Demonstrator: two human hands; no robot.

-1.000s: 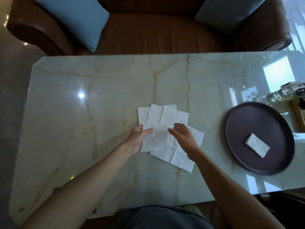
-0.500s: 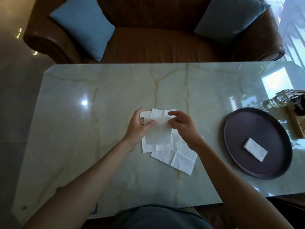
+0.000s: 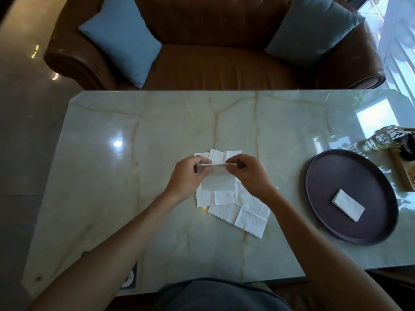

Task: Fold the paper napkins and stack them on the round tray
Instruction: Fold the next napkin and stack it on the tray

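1. Napkins, unfolded (image 3: 241,215): several white sheets are lying overlapped on the marble table (image 3: 134,198), near the middle and toward the near edge; the exact count is not readable, as the sheets are covering one another. These are still waiting to be folded.
2. Napkin in work (image 3: 216,178): one sheet is being held just above the loose pile, its far edge gathered between both hands and the rest hanging toward the pile. Judged to be partway through its fold.
3. Left hand (image 3: 187,176): fingers are curling in and pinching the left end of the sheet's far edge.
4. Right hand (image 3: 249,173): fingers are pinching the right end of the same edge; both forearms are reaching in from the near side and converging on the sheet.
5. Round tray (image 3: 325,176): dark tray sitting at the right, well apart from the pile.
6. Folded napkin (image 3: 348,205): one small white rectangle is lying on the tray. Judged: one napkin done, so the task is at an early stage.
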